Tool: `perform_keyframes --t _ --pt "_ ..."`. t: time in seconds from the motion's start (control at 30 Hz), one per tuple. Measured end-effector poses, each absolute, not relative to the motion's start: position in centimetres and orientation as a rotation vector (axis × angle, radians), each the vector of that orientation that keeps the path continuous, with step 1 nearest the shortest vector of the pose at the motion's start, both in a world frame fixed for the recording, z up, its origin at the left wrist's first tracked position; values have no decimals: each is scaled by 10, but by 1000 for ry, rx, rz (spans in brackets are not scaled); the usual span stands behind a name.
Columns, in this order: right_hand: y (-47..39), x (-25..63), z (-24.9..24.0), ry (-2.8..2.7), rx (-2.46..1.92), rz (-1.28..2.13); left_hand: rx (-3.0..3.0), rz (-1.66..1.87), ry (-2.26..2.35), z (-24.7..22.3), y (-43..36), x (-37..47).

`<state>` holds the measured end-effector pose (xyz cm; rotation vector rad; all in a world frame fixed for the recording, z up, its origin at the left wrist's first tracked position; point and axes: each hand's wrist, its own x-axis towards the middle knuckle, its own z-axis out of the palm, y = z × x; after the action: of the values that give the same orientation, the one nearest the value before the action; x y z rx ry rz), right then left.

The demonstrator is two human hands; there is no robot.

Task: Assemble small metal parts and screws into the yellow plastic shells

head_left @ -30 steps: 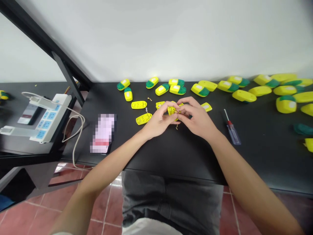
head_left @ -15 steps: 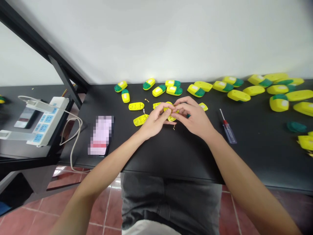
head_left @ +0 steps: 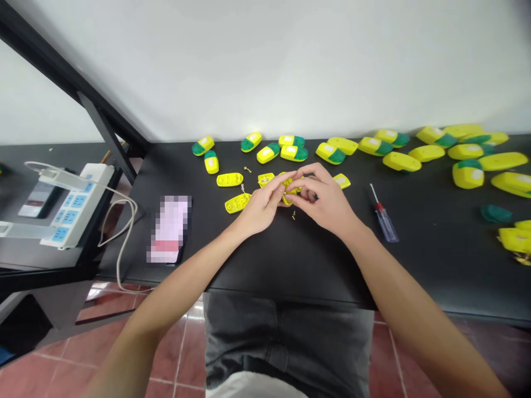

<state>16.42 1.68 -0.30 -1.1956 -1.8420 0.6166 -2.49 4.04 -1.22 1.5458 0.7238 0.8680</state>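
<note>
Centre: my left fingers [head_left: 277,194] grip a yellow shell [head_left: 286,200], best kept level; what my right fingers [head_left: 300,204] hold, I cannot tell.

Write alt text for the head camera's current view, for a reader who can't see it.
Two bare hands, left hand and right hand, hold a small yellow plastic shell over a black table. Yellow-and-green plastic casings line its far side; a screwdriver with a clear handle lies right.
</note>
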Motion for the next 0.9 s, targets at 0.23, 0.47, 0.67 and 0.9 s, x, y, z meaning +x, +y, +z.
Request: perform_keyframes --t 0.23,0.47,0.67,0.9 --pt "16 164 -1 -1892 -1116 612 1493 851 725 -12 41 -24" --pt "15 164 5 -1869 -1120 674 1286 808 767 -6 40 -25" --pt "18 169 10 -1551 -1153 946 1190 788 803 -4 41 -26" --pt "19 173 11 -1440 -1126 967 1139 722 786 6 39 -24"
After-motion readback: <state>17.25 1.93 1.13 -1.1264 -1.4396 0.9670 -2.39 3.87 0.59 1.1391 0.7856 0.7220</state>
